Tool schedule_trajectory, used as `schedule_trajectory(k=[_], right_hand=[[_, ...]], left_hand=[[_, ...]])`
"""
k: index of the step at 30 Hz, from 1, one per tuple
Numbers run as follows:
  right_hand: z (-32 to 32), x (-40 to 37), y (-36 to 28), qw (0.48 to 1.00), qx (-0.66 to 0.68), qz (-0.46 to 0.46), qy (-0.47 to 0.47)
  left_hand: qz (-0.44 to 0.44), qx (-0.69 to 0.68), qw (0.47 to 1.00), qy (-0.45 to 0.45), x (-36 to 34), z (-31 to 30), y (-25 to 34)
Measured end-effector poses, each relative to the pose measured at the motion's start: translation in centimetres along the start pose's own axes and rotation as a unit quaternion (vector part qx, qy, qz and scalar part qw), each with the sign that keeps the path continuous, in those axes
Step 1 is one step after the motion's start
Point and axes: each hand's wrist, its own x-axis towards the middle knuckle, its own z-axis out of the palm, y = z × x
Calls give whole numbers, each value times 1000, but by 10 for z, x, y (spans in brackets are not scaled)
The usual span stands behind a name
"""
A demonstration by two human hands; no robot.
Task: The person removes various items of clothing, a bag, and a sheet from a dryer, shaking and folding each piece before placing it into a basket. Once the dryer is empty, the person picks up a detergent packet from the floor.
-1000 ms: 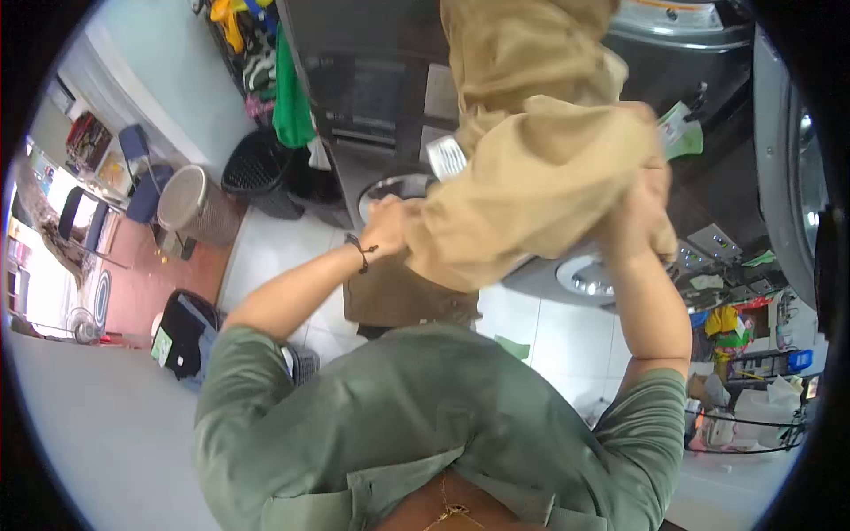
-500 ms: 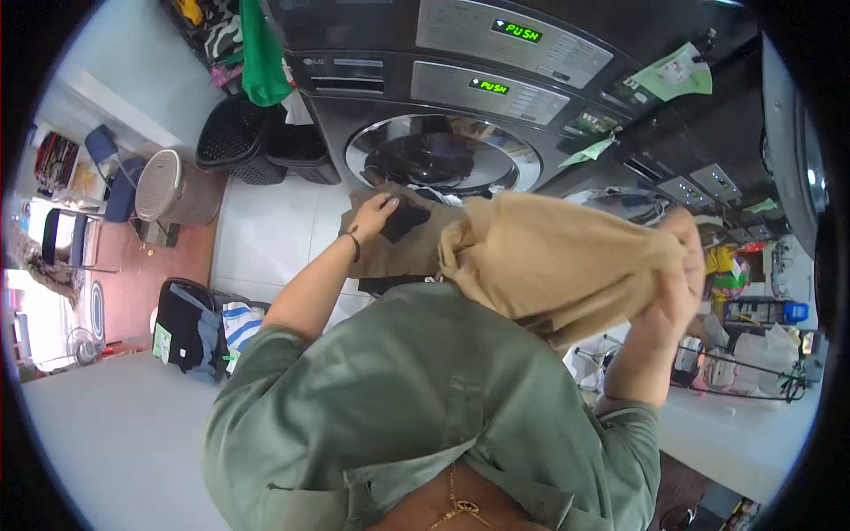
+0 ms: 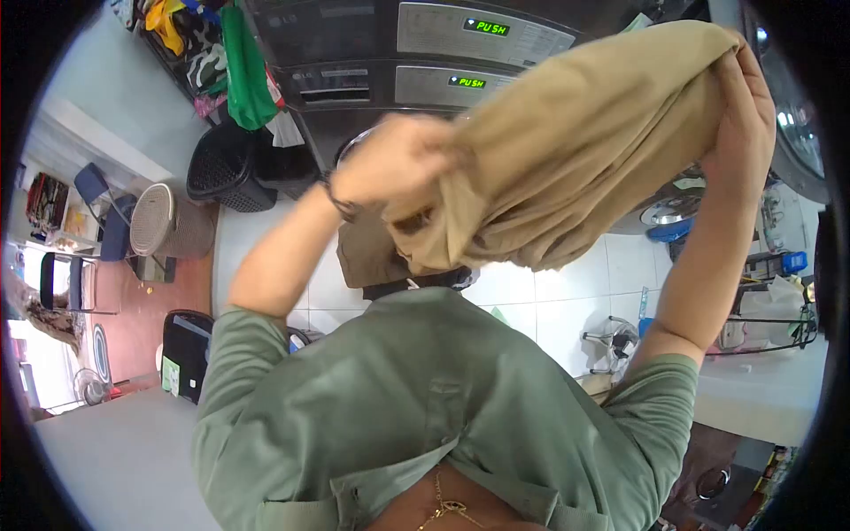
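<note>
A tan cloth garment (image 3: 593,133) is stretched in the air between my two hands, in front of the washing machines. My right hand (image 3: 748,97) grips its upper corner at the right, fingers wrapped round the fabric. Near the garment's left end, my left hand (image 3: 398,164) is closed and blurred by motion; the cloth meets its fingers, but the exact grip is hard to make out. Below the left hand lies a brown garment (image 3: 367,257), with dark cloth beneath it. The tan garment hides most of the washer door.
Stacked washers with lit panels (image 3: 416,86) stand ahead. Black baskets (image 3: 221,168) and a lidded woven basket (image 3: 155,221) are at the left, near a hanging green bag (image 3: 246,75). A black bag (image 3: 184,350) sits lower left. At right is a metal stand (image 3: 615,341).
My right hand has risen and moved right, lifting and stretching the tan garment. My left hand has moved from the brown garment up to the tan garment's left end. The view has shifted slightly.
</note>
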Motion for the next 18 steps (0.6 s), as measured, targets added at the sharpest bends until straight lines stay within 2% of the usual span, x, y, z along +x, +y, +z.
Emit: schedule_trajectory(k=[1, 3, 5, 6, 7, 8, 9, 10, 11, 12, 13, 14, 15, 16, 17, 18], right_hand=[[-9, 7, 1, 999, -23, -1, 29], [-31, 19, 15, 999, -7, 11, -41], [-38, 21, 28, 996, -23, 29, -78], [-33, 20, 23, 989, -18, 68, -128], [-29, 21, 18, 981, -3, 61, -183], [-24, 23, 11, 970, 11, 54, -237], [-17, 23, 6, 955, 26, 46, -291], [16, 15, -1, 969, -27, -55, -238], [47, 9, -5, 961, -34, -100, -256], [80, -1, 6, 949, 60, -126, -284], [106, -10, -13, 936, -52, -121, -328], [115, -13, -12, 930, -39, -49, -362], [123, -16, -10, 920, -30, 23, -390], [123, -8, -8, 926, -54, 13, -373], [120, 1, -7, 931, -80, 1, -356], [113, 5, -4, 948, -107, -122, -273]], left_hand=[[29, -37, 992, 119, -5, -13, -10], [38, -100, 962, 251, -4, -48, -13], [79, -129, 934, 324, -2, -78, -2], [131, -155, 932, 300, -4, -90, 18], [182, -179, 927, 275, -4, -98, 38], [186, -382, 871, 245, -1, -99, 51], [156, -414, 863, 244, 0, -99, 73], [162, -378, 885, 219, 1, -93, 90], [155, -355, 902, 190, 3, -87, 102], [150, -330, 918, 161, 6, -80, 114], [132, -318, 930, 128, 7, -78, 121], [255, -210, 930, 158, 12, -80, 120], [210, -119, 942, 232, 3, -75, 117], [153, -28, 943, 295, -8, -69, 118], [182, 176, 908, 335, -16, -65, 92], [140, 208, 925, 286, -20, -60, 59]])
